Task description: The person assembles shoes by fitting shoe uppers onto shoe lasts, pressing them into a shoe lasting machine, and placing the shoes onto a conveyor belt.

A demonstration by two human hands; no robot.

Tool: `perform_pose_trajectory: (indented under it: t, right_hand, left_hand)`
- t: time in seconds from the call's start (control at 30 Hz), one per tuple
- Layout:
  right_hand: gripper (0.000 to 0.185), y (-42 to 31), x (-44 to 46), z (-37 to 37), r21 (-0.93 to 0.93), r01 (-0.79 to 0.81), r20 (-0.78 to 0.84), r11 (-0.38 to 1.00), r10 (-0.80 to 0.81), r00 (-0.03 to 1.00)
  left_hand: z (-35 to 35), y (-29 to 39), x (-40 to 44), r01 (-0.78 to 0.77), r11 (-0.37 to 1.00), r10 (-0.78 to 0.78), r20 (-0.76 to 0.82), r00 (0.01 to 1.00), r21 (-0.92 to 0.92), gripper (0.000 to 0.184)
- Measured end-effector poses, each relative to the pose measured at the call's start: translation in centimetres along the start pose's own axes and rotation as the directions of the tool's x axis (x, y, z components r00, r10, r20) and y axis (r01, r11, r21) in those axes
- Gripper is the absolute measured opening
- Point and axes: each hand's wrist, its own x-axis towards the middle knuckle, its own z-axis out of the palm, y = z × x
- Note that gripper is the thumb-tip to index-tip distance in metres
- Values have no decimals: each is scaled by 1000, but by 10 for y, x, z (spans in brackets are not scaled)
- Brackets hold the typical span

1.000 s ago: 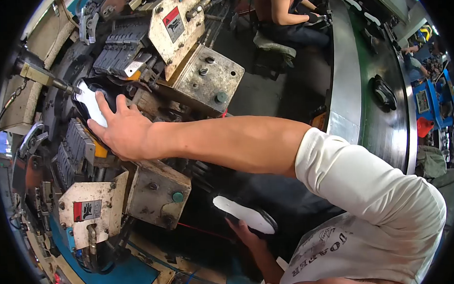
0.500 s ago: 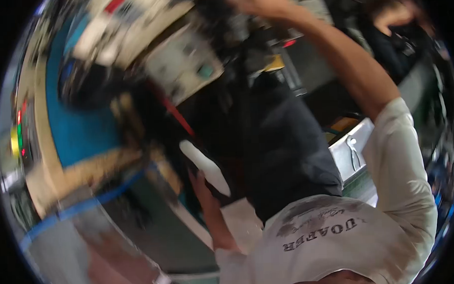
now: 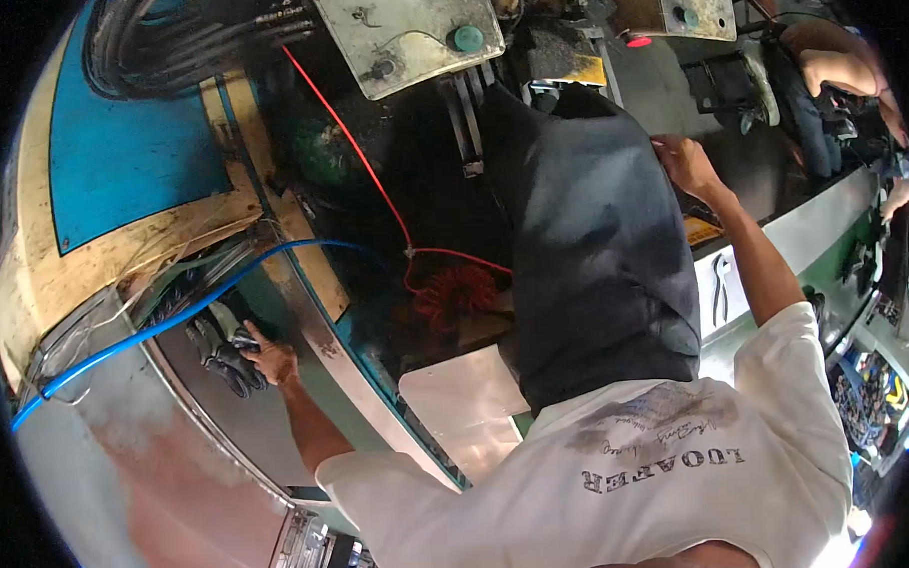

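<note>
My left hand (image 3: pixel 274 361) reaches to the left over a dark grey-green surface, its fingers apart. Its fingertips touch or nearly touch a bundle of grey and black looped things (image 3: pixel 227 357), which look like tools or gloves; their kind is unclear. My right hand (image 3: pixel 685 166) is beside the dark apron (image 3: pixel 603 249) over my lap, with its fingers curled in. Whatever those fingers hold, if anything, is hidden. A pair of pliers (image 3: pixel 720 289) lies on the metal ledge below my right forearm.
Control boxes (image 3: pixel 406 35) with green buttons stand ahead. A red coiled hose (image 3: pixel 455 296) hangs in the middle, and a blue hose (image 3: pixel 175 319) crosses on the left. A blue-topped wooden bench (image 3: pixel 134 145) is at upper left. Another person (image 3: pixel 833 70) sits at upper right.
My left hand has moved left and no longer holds the long white thing seen near it before. My right hand has come down from the machine to beside the apron.
</note>
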Motion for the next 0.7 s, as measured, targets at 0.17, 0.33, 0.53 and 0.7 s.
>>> perform_pose_trajectory:
  t: [0.17, 0.33, 0.53, 0.7]
  right_hand:
    - [36, -19, 1, -24, -60, -104, -30, 993, 103, 994]
    - [36, -32, -3, -25, -99, -117, -23, 988, 115, 993]
    - [34, -36, -9, -4, -107, -70, -148, 992, 53, 988]
    - [34, -46, -3, 12, -95, -28, -184, 995, 10, 983]
  left_hand:
    - [-2, -23, 28, 222, 975, -220, 164, 962, 7, 115]
    - [79, -102, 102, 41, 995, -53, 130, 990, 90, 110]
    - [112, -160, 130, -227, 885, 233, 35, 972, 407, 96]
    - [89, -142, 115, -364, 728, 258, 261, 930, 580, 87]
